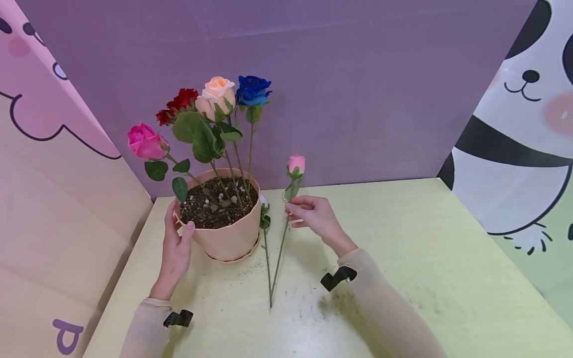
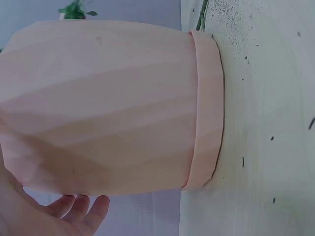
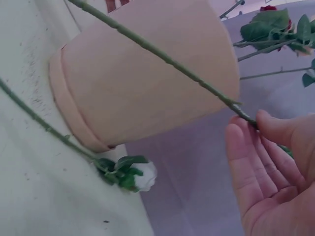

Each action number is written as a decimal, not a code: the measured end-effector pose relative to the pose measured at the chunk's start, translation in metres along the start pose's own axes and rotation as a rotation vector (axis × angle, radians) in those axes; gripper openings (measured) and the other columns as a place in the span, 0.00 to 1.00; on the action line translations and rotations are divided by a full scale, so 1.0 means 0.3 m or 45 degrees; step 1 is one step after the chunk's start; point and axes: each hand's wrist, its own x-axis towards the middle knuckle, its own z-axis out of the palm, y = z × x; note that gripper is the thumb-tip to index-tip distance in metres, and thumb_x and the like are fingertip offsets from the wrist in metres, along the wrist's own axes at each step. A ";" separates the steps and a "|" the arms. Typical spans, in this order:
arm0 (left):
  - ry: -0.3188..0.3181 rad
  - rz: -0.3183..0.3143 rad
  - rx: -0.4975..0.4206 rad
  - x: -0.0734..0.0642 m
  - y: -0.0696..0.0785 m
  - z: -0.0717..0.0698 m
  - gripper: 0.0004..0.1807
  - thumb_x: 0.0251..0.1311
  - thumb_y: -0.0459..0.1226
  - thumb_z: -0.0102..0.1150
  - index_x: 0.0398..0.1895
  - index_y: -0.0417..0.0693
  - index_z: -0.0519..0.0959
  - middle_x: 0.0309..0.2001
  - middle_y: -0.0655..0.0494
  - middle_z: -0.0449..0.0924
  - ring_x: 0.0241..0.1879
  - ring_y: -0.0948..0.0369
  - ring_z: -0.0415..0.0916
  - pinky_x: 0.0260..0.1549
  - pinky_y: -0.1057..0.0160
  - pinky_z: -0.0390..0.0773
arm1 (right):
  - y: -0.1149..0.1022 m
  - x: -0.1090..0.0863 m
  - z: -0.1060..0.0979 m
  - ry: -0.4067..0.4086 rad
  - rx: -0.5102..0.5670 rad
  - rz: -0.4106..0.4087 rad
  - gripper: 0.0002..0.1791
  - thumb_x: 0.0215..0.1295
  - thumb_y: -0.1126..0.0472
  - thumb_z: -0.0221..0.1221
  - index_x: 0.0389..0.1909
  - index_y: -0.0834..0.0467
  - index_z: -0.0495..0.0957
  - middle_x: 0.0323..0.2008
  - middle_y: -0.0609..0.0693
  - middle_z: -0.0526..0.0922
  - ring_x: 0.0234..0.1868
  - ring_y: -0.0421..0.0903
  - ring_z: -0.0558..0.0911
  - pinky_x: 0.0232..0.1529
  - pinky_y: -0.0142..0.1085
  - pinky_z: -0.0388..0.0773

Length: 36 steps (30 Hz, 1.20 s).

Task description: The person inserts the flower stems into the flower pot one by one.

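Note:
A pale peach flowerpot [image 1: 228,241] stands on its saucer, filled with dark speckled soil [image 1: 210,201]. Rising from the soil are artificial roses: a hot-pink one [image 1: 145,141], dark red blooms [image 1: 181,101], a peach one [image 1: 217,97] and a blue one [image 1: 253,90]. My left hand [image 1: 176,251] holds the pot's left side, thumb at the near rim and fingers curving along the far side. Between thumb and fingertips, my right hand [image 1: 315,216] pinches the stem of a light-pink rosebud [image 1: 296,164], held upright right of the pot. Beside it, a white rose [image 3: 145,177] lies on the table.
Soil crumbs [image 1: 340,303] are scattered over the pale table [image 1: 403,223]. A purple backdrop [image 1: 358,99] stands at the table's far edge, with a pink printed panel [image 1: 53,164] at left and a panda-printed panel [image 1: 524,189] at right.

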 end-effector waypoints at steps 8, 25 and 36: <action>-0.009 -0.007 0.002 -0.001 -0.002 -0.001 0.41 0.84 0.42 0.46 0.89 0.59 0.38 0.87 0.44 0.45 0.81 0.34 0.53 0.70 0.27 0.64 | -0.094 -0.006 -0.006 0.059 0.064 -0.120 0.18 0.74 0.60 0.67 0.57 0.67 0.83 0.49 0.64 0.90 0.38 0.41 0.91 0.42 0.41 0.90; -0.002 -0.006 0.003 0.005 0.006 0.000 0.39 0.84 0.44 0.46 0.89 0.57 0.39 0.87 0.46 0.45 0.81 0.36 0.53 0.71 0.29 0.62 | -0.417 0.016 0.058 0.114 0.135 -0.605 0.14 0.74 0.66 0.64 0.53 0.71 0.83 0.36 0.47 0.91 0.38 0.43 0.91 0.38 0.40 0.90; -0.004 -0.023 -0.024 0.007 0.003 0.000 0.38 0.85 0.44 0.42 0.89 0.60 0.39 0.88 0.50 0.42 0.82 0.36 0.51 0.74 0.30 0.60 | -0.549 0.039 0.178 0.068 0.182 -0.814 0.13 0.73 0.71 0.63 0.53 0.74 0.83 0.42 0.62 0.91 0.37 0.45 0.89 0.37 0.42 0.90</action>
